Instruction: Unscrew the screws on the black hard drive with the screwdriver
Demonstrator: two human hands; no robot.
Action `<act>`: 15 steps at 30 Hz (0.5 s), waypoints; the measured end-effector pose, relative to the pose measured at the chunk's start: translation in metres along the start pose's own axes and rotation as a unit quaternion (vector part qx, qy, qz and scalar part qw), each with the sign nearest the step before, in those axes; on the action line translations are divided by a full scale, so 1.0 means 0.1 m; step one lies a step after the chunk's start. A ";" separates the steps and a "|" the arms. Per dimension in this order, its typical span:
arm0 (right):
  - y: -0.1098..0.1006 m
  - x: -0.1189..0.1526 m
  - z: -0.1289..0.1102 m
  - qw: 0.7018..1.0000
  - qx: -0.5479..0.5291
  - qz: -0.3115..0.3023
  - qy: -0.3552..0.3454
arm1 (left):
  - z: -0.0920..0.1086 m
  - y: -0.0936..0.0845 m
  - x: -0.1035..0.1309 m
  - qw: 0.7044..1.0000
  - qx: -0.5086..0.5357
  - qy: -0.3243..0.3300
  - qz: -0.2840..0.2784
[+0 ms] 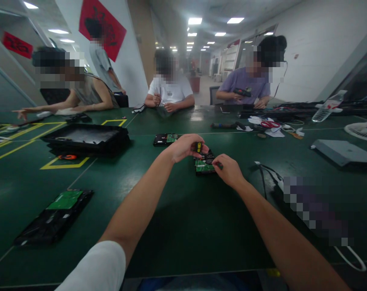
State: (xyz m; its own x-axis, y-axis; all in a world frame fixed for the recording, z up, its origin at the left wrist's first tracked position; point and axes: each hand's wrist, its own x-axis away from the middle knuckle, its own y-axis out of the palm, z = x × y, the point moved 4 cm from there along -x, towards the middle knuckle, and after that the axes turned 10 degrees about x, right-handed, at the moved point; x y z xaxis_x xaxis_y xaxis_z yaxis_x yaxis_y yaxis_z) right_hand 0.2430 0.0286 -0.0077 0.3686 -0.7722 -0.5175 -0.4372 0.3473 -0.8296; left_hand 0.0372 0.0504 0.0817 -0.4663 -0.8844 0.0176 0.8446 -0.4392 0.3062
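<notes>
The table (177, 234) had a dark green, slightly glossy top, crossed by thin pale seams and marked at its left with yellow lines (65, 165). Near its middle lay the black device with a green circuit board (204, 166), with both hands over it. The left hand (186, 148) was curled, its fingers and thumb closed around a yellow-and-black tool (198, 147) held upright above the device. The right hand (228, 169) had its thumb and fingertips drawn together at the device's right edge; whether they gripped it or a small dark piece there, I could not tell.

2 similar devices lay apart, 1 just beyond the left hand (165, 139) and 1 at the near left (54, 218). Farther left stood a black tray (86, 137), with an orange object (67, 157) beside it. On the right were a flat grey case (344, 152), cables (266, 173), scraps of paper (274, 129) and a tilted plastic bottle (328, 108).

Across the table were 3 people, and a 4th stood behind at the left; the person in purple (247, 85) held a tool. Red posters (110, 28) hung at the left, and ceiling lights (195, 21) ran back above a long room.
</notes>
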 end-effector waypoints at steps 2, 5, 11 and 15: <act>0.00 0.00 -0.01 1.000 0.001 -0.002 -0.002 | -0.01 -0.01 -0.01 1.000 -0.007 0.001 -0.009; 0.00 0.00 -0.02 1.000 0.002 -0.004 -0.003 | 0.02 -0.02 -0.02 0.998 -0.058 0.019 -0.019; -0.02 -0.01 -0.03 1.000 -0.003 -0.011 0.012 | 0.08 -0.02 0.02 0.992 -0.115 0.046 -0.011; -0.04 -0.01 -0.05 1.000 -0.004 -0.014 0.014 | 0.06 0.01 0.04 0.996 -0.087 0.025 -0.021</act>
State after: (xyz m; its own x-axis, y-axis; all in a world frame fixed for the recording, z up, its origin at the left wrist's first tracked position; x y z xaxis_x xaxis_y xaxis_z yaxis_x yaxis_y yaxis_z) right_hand 0.2400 0.0249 -0.0028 0.3574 -0.7959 -0.4887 -0.4344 0.3216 -0.8413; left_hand 0.0345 0.0479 0.0879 -0.4925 -0.8694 -0.0403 0.8593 -0.4931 0.1359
